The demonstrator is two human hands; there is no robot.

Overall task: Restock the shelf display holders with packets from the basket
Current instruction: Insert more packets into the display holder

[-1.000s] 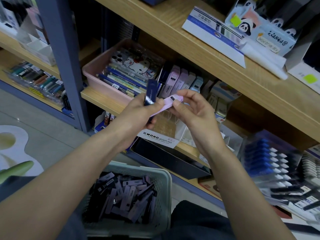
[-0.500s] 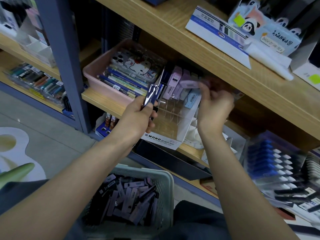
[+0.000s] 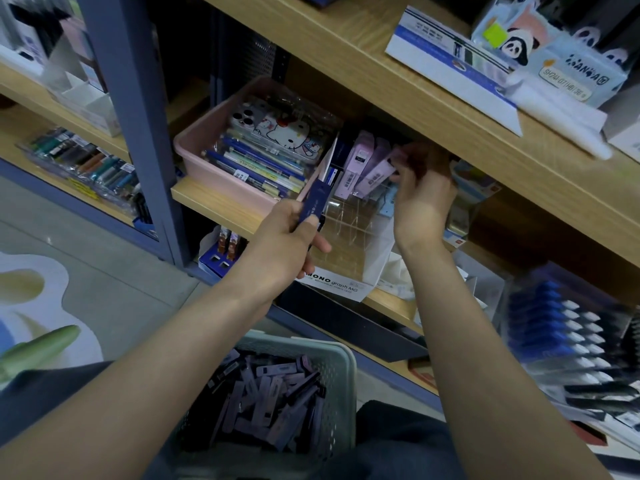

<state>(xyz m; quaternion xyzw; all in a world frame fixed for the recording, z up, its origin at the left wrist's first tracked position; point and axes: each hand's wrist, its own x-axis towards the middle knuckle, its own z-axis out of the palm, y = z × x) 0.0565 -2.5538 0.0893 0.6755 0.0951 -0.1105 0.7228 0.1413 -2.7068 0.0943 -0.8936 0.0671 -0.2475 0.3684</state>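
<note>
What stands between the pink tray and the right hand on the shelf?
Head view: in the clear display holder, dark blue packets beside the pink tray, then lilac packets reaching the right hand.

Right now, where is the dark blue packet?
Head view, centre: the left hand holds the dark blue packet near the clear display holder, beside the pink tray.

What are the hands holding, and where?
The left hand grips a navy packet by its lower end; the right hand seems to pinch a lilac packet by its top end.
</note>
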